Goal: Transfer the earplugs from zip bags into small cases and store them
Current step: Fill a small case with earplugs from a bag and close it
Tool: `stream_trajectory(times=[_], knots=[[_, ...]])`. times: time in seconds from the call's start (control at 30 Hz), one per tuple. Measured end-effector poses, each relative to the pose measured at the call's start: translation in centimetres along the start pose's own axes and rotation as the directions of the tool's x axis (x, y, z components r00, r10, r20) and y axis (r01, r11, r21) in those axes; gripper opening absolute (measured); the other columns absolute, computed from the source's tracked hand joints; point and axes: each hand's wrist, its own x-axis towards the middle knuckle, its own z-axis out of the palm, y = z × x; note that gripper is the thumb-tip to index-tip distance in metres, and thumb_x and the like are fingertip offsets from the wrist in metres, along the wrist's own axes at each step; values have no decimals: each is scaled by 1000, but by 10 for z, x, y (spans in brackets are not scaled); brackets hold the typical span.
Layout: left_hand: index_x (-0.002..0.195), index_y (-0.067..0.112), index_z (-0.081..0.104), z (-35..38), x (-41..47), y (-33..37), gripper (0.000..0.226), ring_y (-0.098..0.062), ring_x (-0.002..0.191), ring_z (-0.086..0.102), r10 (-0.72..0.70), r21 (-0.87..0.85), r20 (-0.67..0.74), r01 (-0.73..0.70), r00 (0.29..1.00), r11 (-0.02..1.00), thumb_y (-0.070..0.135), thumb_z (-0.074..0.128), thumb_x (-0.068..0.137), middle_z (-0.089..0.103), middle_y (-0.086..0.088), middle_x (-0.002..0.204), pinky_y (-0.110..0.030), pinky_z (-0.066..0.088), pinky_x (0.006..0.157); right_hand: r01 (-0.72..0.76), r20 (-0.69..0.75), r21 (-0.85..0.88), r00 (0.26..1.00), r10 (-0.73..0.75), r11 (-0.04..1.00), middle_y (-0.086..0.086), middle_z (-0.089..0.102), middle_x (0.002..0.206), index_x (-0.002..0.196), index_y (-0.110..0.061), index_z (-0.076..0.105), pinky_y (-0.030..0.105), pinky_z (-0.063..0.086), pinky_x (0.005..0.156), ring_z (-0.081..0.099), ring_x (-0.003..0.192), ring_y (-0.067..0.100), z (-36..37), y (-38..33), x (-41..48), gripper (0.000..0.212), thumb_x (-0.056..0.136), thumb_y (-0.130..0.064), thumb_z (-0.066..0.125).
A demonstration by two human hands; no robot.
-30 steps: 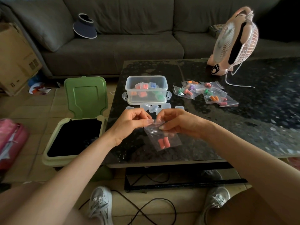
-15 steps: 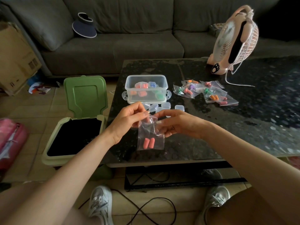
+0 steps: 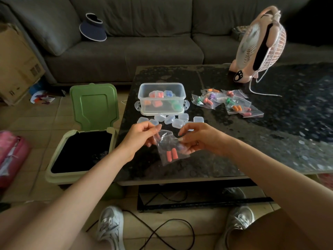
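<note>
Over the near part of the dark table [image 3: 270,141], a clear zip bag [image 3: 171,150] hangs between my hands with two salmon-pink earplugs [image 3: 172,155] at its bottom. My left hand [image 3: 140,139] pinches the bag's left top edge. My right hand [image 3: 200,138] pinches the right top edge, and the mouth looks parted. Several empty clear small cases [image 3: 177,121] lie just beyond my hands. Behind them stands a clear storage box [image 3: 161,98] holding filled cases. More zip bags with coloured earplugs [image 3: 228,102] lie to its right.
An open green bin [image 3: 81,152] with a raised lid stands on the floor left of the table. A pink fan [image 3: 259,46] with a white cord is at the table's far right. A grey sofa [image 3: 144,42] runs behind, and cables lie by my shoes.
The bag has swung from tilted to hanging down, and my hands have drawn its top edges apart. My right hand moved slightly to the right.
</note>
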Motion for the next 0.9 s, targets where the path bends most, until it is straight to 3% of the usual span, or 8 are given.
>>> stream_trajectory(times=[0.07,0.13,0.27,0.37,0.47,0.6,0.7,0.9], knots=[[79,4,60,2,1,-4,19,-10,58,61,-109,8,18,109,994,994,20,59,91,65,-5,70,-17,49,52,-25,0,-16,1000,25,1000,14,68,82,95,-5,63,32,58,69,68,70,23,-3,4,1,14,88,5,55],[79,1,60,4,1,-7,19,-13,61,65,-196,-62,46,199,979,978,14,57,93,65,-9,72,-20,55,58,1,-27,-4,1000,-1,1000,13,66,96,98,-5,65,33,58,75,67,79,24,-3,9,3,26,87,12,50],[81,-1,59,7,1,-9,15,-15,62,66,-253,-182,16,252,967,951,5,53,94,65,-12,72,-26,59,65,147,-97,25,985,-144,989,18,62,116,101,-8,65,29,59,74,68,92,28,-1,12,3,48,78,26,40],[86,-1,58,9,1,-7,10,-15,58,67,-275,-267,5,267,961,926,3,53,94,67,-11,67,-25,58,59,236,-76,52,970,-232,970,18,66,106,96,-8,65,31,57,80,68,92,23,-1,9,1,49,68,27,47],[92,-4,57,9,0,-6,9,-15,57,68,-312,-322,19,301,950,898,4,53,94,69,-9,64,-23,57,55,285,-127,-32,949,-287,958,10,68,99,94,-6,65,34,52,86,66,93,20,1,8,1,50,69,31,44],[91,-1,58,12,-1,-5,9,-13,54,68,-330,-315,13,317,944,895,5,52,94,68,-8,61,-22,56,52,323,-270,-152,895,-354,934,11,68,85,85,-6,67,24,56,80,67,78,13,10,5,2,18,76,10,68],[92,5,57,15,-4,-3,7,-11,52,66,-351,-311,-1,333,936,890,5,50,95,64,-11,68,-22,55,49,316,-343,-125,876,-339,941,12,66,79,80,-4,67,23,58,67,67,67,11,13,4,3,5,79,0,69],[90,8,56,17,-4,-8,8,-10,47,64,-381,-288,-40,355,924,890,7,50,96,64,-9,63,-21,53,45,284,-358,-233,864,-354,930,17,67,84,89,-8,69,25,57,57,65,63,18,12,-2,3,12,78,-5,73]])
